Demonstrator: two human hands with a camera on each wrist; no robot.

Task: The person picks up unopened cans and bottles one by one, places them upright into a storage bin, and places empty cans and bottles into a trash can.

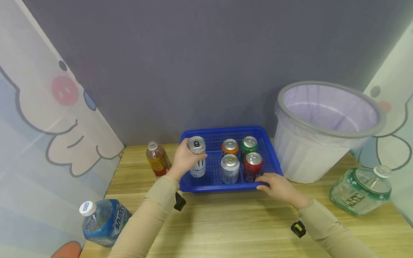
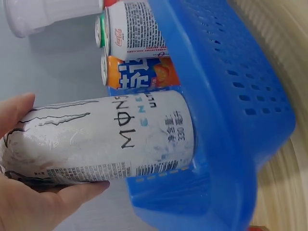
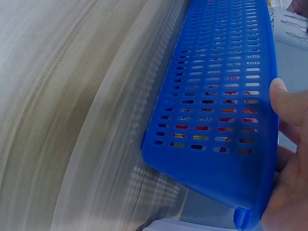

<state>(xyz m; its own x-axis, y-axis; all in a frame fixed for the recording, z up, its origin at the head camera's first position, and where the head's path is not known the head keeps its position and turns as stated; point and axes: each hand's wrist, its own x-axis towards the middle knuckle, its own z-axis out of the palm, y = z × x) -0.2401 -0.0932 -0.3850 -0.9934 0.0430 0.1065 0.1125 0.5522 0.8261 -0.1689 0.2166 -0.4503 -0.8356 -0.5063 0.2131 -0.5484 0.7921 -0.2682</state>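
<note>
My left hand (image 1: 186, 159) grips a tall white Monster energy drink can (image 2: 120, 134), thumb and fingers wrapped round its upper half. The can is upright over the left part of a blue plastic basket (image 1: 211, 188), its base inside the front wall. At the basket's front right corner, my right hand (image 1: 277, 186) pinches the rim, thumb outside and fingers inside. Inside the basket stand an orange can (image 1: 230, 146), a green can (image 1: 249, 143), a white Coca-Cola can (image 1: 230, 169) and a red can (image 1: 253, 166), grouped in the middle and right.
An open amber-coloured drink bottle (image 1: 158, 159) stands left of the basket. A large blue-labelled bottle (image 1: 106, 222) is nearer on the left. Right of the basket is a white lined bin (image 1: 303, 153), with a green-labelled bottle (image 1: 360, 189) beyond. A grey wall (image 1: 172, 67) rises behind.
</note>
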